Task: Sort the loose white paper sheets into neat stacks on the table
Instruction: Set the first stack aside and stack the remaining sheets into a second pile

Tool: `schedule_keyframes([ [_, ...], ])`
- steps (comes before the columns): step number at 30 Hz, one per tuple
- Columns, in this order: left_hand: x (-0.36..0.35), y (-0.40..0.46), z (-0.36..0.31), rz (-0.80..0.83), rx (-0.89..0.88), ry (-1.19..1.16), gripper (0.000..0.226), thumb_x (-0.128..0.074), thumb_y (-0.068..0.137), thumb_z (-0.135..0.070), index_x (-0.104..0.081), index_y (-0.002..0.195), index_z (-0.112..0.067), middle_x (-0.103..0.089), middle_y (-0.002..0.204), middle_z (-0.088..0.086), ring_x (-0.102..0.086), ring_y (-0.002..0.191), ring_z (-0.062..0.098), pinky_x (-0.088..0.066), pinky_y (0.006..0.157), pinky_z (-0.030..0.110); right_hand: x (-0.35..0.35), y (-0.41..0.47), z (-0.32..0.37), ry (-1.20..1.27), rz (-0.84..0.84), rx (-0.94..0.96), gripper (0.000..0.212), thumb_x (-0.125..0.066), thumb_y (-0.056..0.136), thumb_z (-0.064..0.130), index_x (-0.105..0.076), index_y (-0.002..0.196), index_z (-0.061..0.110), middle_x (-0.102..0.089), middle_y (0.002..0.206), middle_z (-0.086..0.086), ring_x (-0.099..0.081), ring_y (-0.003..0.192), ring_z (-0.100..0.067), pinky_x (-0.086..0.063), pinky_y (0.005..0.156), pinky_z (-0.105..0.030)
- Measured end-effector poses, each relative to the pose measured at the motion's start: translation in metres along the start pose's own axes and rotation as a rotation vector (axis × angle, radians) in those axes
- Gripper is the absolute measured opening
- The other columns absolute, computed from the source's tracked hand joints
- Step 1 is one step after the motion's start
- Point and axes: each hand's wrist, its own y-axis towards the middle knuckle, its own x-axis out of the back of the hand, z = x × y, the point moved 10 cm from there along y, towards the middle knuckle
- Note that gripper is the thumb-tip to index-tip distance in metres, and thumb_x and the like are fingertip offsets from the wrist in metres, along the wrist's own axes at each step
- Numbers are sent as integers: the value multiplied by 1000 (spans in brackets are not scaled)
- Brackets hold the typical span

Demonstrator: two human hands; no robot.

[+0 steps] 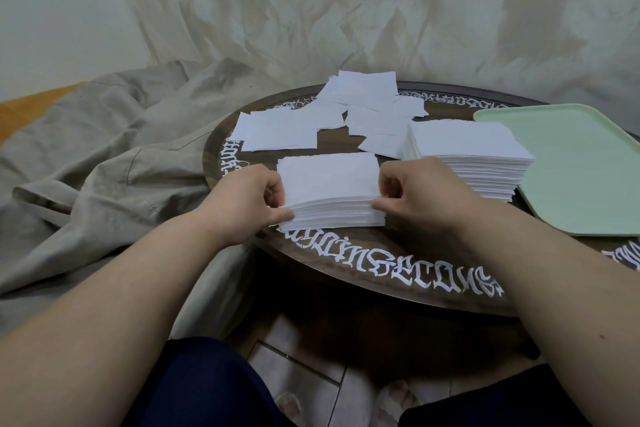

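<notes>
Draped behind everything hangs a wrinkled cream cloth backdrop (346,3), and a rumpled beige-grey blanket (104,135) lies to the left of the round dark wooden table with white ornate lettering around its rim (398,270). On the table's right side rests a pale green rectangular plastic tray (581,166). Just left of the tray stands a tall squared stack of white paper sheets (471,156). Beyond that tall stack, toward the table's far edge, loose white paper sheets (363,104) lie overlapping and askew, spreading left to a thin flat pile (280,132).

Nearest the person, left of the tall stack, sits a second, lower stack of white sheets (329,191). The step in hand appears to be squaring this lower stack: both hands press in on its short sides. The left hand (249,198) has curled fingers against the stack's left edge, thumb pinching near the bottom corner. The right hand (422,191) mirrors it, fingers curled, thumb tip on the right edge.

Judging from the layout, the next move calls for letting go of the lower stack and reaching to the far loose sheets, gathering them without disturbing the tall stack.
</notes>
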Motion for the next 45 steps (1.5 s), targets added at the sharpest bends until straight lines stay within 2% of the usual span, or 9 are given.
schedule_keyframes([
  [14, 6, 2, 7, -80, -6, -75, 23, -75, 76, -36, -61, 69, -20, -61, 89, -5, -60, 81, 11, -46, 77, 29, 0, 2, 3, 30, -16, 3, 27, -68, 81, 43, -54, 68, 25, -54, 75, 10, -54, 72, -12, -42, 65, -27],
  [16, 11, 4, 5, -160, -26, -95, 10, -64, 86, -36, -66, 83, -27, -59, 114, -7, -58, 103, 10, -40, 90, 25, 10, 3, 0, 95, -130, -15, 22, -64, 84, 44, -58, 74, 25, -54, 87, 9, -54, 78, -12, -43, 71, -28],
  [19, 4, 11, -7, -146, -93, 8, 28, -55, 94, -30, -64, 120, -28, -42, 145, -3, -41, 131, 15, -30, 108, 30, 9, 5, 1, 86, -167, -10, 23, -57, 90, 40, -66, 105, 23, -56, 118, 6, -55, 101, -13, -42, 86, -28],
  [25, -30, 13, -5, 100, -67, 89, 40, -47, 97, -36, -46, 138, -35, -32, 153, -6, -27, 140, 15, -19, 113, 27, -23, 6, -2, 30, 18, 2, 28, -51, 94, 38, -64, 116, 25, -57, 121, 7, -48, 90, -6, -36, 80, -23],
  [28, -36, 12, 3, 150, -14, 27, 43, -46, 97, -38, -42, 140, -36, -24, 156, -4, -29, 140, 14, -21, 108, 21, -20, 6, 0, -7, -15, 9, 28, -49, 95, 36, -64, 116, 24, -56, 126, 6, -52, 109, -13, -41, 87, -28],
  [32, -32, 13, 1, 100, -20, 44, 43, -49, 96, -37, -44, 139, -36, -20, 157, 0, -24, 143, 18, -19, 114, 27, -20, 8, 15, -53, -11, 32, 45, -42, 98, 35, -40, 141, 23, -27, 155, 5, -20, 143, -18, -23, 111, -31],
  [35, -29, 14, -9, 40, -89, 126, 45, -43, 98, -38, -39, 143, -34, -12, 160, 1, -8, 147, 20, -10, 119, 33, -39, 10, 24, -69, 115, 30, 64, -31, 98, 48, -10, 152, 19, 0, 160, 3, 5, 147, -18, -10, 119, -39],
  [40, -57, 13, 8, 227, -38, 221, 54, -22, 100, -47, -9, 152, -35, 1, 161, -7, 7, 148, 17, -10, 119, 47, -69, 2, 11, -117, 294, -18, 74, -23, 96, 56, 6, 151, 17, 14, 159, 0, 14, 146, -16, -6, 119, -42],
  [45, -62, 10, 12, 266, -7, 189, 54, -20, 101, -45, -5, 152, -34, 4, 161, -9, 8, 147, 15, -10, 119, 46, -73, 2, 10, -127, 299, -10, 77, -25, 95, 59, 8, 151, 18, 16, 159, 1, 16, 145, -15, -6, 119, -43],
])
